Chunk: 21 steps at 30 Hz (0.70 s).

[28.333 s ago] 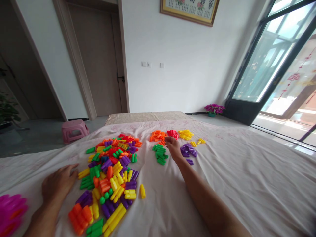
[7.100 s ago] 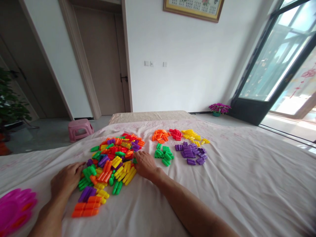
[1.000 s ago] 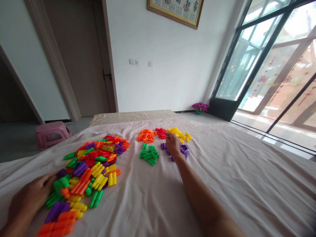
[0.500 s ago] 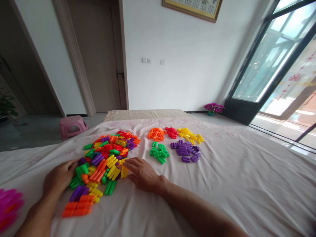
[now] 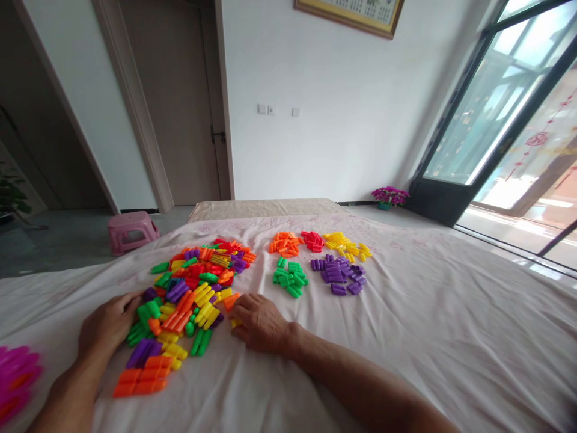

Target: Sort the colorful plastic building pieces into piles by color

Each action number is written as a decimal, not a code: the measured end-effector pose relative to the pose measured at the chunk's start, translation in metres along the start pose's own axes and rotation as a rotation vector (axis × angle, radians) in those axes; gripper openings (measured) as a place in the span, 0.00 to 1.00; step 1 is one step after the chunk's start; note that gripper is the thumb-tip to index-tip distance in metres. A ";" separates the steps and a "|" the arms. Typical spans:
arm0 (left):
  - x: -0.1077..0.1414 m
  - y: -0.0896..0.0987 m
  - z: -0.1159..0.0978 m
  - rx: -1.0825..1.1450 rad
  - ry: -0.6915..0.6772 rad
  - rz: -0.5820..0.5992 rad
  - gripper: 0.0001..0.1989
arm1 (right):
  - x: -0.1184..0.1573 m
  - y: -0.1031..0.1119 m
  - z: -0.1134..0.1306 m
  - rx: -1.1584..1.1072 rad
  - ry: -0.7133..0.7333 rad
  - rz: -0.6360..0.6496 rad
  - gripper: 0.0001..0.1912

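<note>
A mixed pile of plastic toy building blocks (image 5: 183, 310) in orange, yellow, green, purple and red lies on the sheet. My left hand (image 5: 110, 322) rests against the pile's left edge, loosely bent. Its index fingertip reaches a dark purple block (image 5: 149, 293), and the other fingers are partly hidden. At the pile's right side my right hand (image 5: 259, 319) is closed on a yellow block (image 5: 235, 323), mostly covered by the fingers. An orange block (image 5: 231, 300) lies against those fingertips.
Sorted groups of orange (image 5: 286, 244), red (image 5: 312, 241), yellow (image 5: 345, 245), green (image 5: 291, 278) and purple blocks (image 5: 339, 274) lie farther right on the pale sheet (image 5: 406, 313). A blurred pink object (image 5: 18, 382) is at the lower left. A pink stool (image 5: 133, 231) stands beyond.
My right hand's fingers have curled in around the yellow block, drawing it slightly right from the pile. An orange block now shows by the fingertips. My left hand has stayed put.
</note>
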<state>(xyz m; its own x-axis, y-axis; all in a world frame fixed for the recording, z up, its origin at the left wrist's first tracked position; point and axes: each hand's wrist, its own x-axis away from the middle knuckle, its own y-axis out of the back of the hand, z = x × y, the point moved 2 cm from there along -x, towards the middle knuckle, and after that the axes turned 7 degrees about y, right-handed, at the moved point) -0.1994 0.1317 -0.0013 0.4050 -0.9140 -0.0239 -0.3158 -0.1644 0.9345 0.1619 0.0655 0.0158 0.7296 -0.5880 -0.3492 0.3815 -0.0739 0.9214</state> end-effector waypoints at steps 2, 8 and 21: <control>-0.002 -0.002 0.002 0.004 0.001 -0.011 0.30 | 0.000 -0.001 -0.001 0.002 -0.033 0.002 0.14; -0.011 -0.008 0.008 -0.007 0.016 0.004 0.31 | 0.001 0.011 -0.011 0.010 -0.084 -0.010 0.17; -0.027 -0.020 0.022 -0.014 -0.009 -0.009 0.32 | 0.040 0.050 -0.113 -0.021 -0.499 -0.414 0.11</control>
<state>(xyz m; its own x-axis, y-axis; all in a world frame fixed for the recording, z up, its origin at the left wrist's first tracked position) -0.2236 0.1516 -0.0268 0.4003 -0.9157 -0.0350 -0.3005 -0.1673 0.9390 0.2741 0.1291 0.0289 0.1701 -0.8186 -0.5486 0.5894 -0.3616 0.7224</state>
